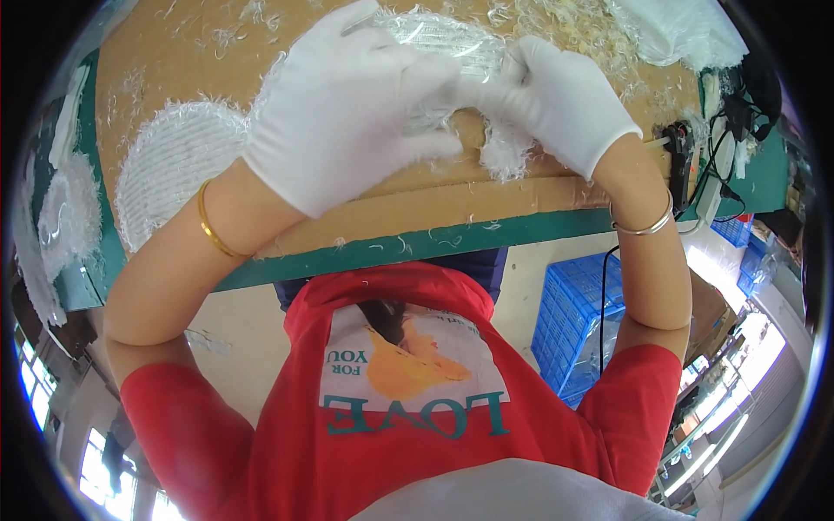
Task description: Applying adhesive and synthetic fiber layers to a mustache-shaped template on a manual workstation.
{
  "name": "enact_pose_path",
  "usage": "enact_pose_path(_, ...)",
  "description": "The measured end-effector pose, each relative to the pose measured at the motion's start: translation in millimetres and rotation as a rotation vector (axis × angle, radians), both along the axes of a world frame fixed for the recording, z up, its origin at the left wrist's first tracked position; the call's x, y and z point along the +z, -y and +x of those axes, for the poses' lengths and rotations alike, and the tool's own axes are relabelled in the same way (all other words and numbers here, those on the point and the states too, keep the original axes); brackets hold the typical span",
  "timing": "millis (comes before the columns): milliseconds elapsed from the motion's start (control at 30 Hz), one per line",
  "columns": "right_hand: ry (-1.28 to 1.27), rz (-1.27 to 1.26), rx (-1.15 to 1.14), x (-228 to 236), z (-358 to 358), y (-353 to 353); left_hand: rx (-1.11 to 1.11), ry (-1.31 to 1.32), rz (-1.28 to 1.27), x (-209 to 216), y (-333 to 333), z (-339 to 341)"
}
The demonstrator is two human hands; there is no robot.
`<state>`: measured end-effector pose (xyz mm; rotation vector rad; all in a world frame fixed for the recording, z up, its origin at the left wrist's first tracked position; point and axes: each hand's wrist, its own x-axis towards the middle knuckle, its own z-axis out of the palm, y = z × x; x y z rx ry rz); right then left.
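Both my hands wear white gloves. In front of me a white, shaggy-edged fabric piece (452,39) lies on brown cardboard, partly hidden beneath the gloves. My left hand (339,113) is over its left part, with thumb and fingers apart; the fingertips are smeared by motion. On its right side, my right hand (560,100) has its fingers curled closed at the fabric's edge. A fringed strip (506,154) hangs down below the right hand, and I cannot tell how it joins the rest. Left of my left hand lies another rounded, ribbed white fabric piece (178,156).
The cardboard sheet (417,195) covers the green table (382,252). Loose fibre scraps (591,35) lie at the far right, beside a white heap (686,30). A black tool (680,152), cables and a white power strip (712,184) sit right. A blue crate (569,317) stands below.
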<state>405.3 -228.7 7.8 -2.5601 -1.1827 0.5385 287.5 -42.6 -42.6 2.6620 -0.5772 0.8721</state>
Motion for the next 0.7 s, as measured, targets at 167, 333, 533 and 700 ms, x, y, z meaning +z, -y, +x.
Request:
enact_pose_path(167,0.097,0.009,0.069,-9.4,5.7,8.8,0.030,-0.441,-0.008,34.8,8.8,-5.0)
enact_pose_path(333,-0.472,-0.156,-0.301,16.4,25.6,1.6,0.011,-0.413,-0.155,32.3,5.2,2.9)
enact_pose_path(533,0.165,-0.094,0.145,-7.4,5.4,15.1,-0.003,-0.438,-0.194,31.7,6.9,11.7)
enact_pose_path(700,-0.215,-0.077,0.022,0.6,25.1,16.5,-0.185,-0.059,-0.306,15.0,6.3,20.7)
